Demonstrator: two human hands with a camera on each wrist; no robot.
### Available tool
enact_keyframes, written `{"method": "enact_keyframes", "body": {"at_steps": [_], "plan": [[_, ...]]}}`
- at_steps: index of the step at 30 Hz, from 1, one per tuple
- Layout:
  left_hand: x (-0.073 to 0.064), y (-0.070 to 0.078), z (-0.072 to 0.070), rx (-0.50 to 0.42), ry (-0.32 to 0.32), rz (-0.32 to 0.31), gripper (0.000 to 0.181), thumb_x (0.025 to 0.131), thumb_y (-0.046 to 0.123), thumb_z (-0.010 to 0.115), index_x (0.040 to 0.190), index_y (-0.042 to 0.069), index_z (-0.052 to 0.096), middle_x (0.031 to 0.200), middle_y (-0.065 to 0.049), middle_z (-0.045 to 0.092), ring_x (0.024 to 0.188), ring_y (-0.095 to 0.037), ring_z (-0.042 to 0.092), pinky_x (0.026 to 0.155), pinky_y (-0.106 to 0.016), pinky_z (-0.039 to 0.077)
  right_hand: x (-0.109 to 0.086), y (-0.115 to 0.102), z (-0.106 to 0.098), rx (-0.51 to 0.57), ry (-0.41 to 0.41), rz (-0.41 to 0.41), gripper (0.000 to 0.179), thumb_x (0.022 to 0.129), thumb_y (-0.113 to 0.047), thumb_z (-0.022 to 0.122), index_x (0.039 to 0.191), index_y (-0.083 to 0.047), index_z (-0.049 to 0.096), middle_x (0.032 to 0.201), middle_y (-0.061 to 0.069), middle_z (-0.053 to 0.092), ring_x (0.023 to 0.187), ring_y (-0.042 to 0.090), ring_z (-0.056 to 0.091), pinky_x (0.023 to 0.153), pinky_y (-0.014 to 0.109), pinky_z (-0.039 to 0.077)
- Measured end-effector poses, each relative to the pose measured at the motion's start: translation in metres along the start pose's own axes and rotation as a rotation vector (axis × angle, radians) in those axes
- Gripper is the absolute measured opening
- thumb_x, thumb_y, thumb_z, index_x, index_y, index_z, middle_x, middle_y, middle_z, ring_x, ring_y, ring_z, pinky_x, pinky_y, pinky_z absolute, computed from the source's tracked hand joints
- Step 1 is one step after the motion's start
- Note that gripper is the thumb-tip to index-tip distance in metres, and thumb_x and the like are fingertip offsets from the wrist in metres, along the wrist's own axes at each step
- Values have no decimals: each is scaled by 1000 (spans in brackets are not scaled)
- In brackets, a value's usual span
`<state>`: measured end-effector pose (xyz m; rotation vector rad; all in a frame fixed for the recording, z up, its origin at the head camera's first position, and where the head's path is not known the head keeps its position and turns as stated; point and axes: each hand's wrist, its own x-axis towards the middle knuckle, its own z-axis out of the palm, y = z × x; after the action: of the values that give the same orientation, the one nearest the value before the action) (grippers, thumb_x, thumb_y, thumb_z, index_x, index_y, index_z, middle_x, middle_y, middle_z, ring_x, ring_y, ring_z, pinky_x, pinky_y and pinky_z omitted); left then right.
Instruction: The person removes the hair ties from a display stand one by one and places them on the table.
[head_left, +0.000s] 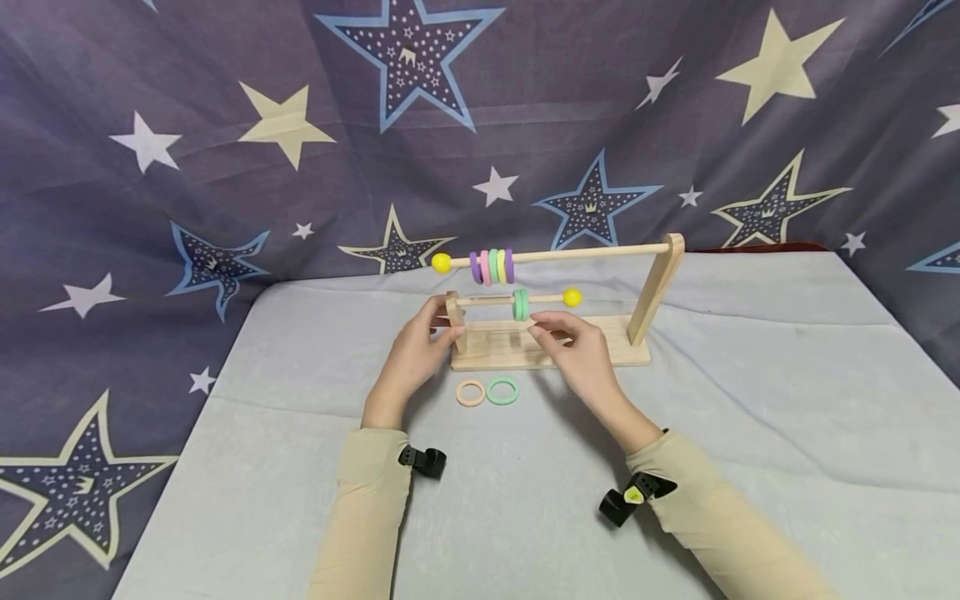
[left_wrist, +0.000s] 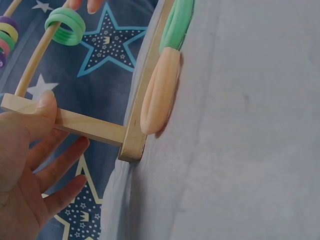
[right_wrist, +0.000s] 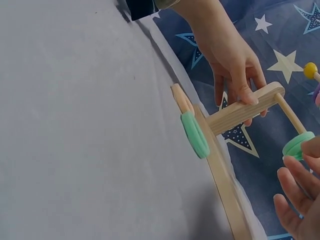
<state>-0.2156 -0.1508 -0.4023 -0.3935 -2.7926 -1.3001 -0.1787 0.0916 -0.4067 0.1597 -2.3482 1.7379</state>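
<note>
left hand (left_wrist: 25, 172) partly beyond the left wrist view's edge, right hand (right_wrist: 311, 206) likewise in its own

Site: cloth-draped recording corner; wider room type not determinable | Backdrop: star-print cloth (head_left: 570, 108) beyond left hand (head_left: 414, 352) and right hand (head_left: 588, 357) | Surface: pale sheet (head_left: 750, 417) beneath both | Rig: black camera (head_left: 431, 462) strapped just behind each hand

2 loose rings (head_left: 502, 403) lie before the wooden stand (head_left: 491, 357).
</note>
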Motion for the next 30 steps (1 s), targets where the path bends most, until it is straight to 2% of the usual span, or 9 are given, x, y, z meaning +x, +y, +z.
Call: {"method": "enact_keyframes", "body": {"at_steps": [14, 30], "plan": [[0, 0, 0, -8, -6, 7, 50, 98, 21, 62, 144, 12, 45, 125, -11, 63, 118, -27, 58, 104, -44, 41, 10, 5, 9, 90, -12, 73, 24, 91, -11, 72, 111, 2, 71, 98, 15, 71, 78, 16, 61, 68, 19, 50], [1, -2, 1, -14, -1, 11, 50, 98, 21, 63, 144, 12, 45, 125, -11, 63, 117, -28, 58, 103, -44, 42, 12, 3, 16, 115, 10, 63, 18, 91, -10, 72, 104, 2, 72, 90, 12, 71, 77, 24, 64, 64, 19, 49]]}}
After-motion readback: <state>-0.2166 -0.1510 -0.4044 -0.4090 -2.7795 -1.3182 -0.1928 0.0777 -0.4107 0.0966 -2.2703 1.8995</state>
